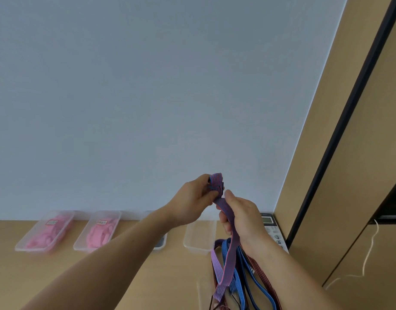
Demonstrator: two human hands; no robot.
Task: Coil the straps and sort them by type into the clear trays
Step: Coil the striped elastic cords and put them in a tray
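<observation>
Both grips are busy with one strap. The left grip [195, 195] pinches a small coil of the purple striped strap [216, 182] between thumb and curled fingers, raised above the desk [103, 276] in front of the pale wall [147, 86]. The right grip [242, 217], just beside it and a little lower, is curled round the strap's uncoiled length. That length runs down through the fingers and hangs to the desk, its end lying on a pile of loose straps [246, 278], blue striped and dark red striped, under the right forearm. The pile partly covers a clear near tray [202, 291] at the bottom edge.

Four more clear trays stand in a row along the wall. The first tray [33, 249], farthest left, and the second tray [83, 249] each hold pink coils [47, 236] and carry a small label that is too blurred to read. The third tray [160, 245] is mostly hidden behind the left forearm. The fourth tray [200, 237] shows only its bare bottom. A calculator [272, 227] lies by the wall behind the right grip. A white cord [371, 247] hangs down the wooden cabinet [360, 198] on the right.
</observation>
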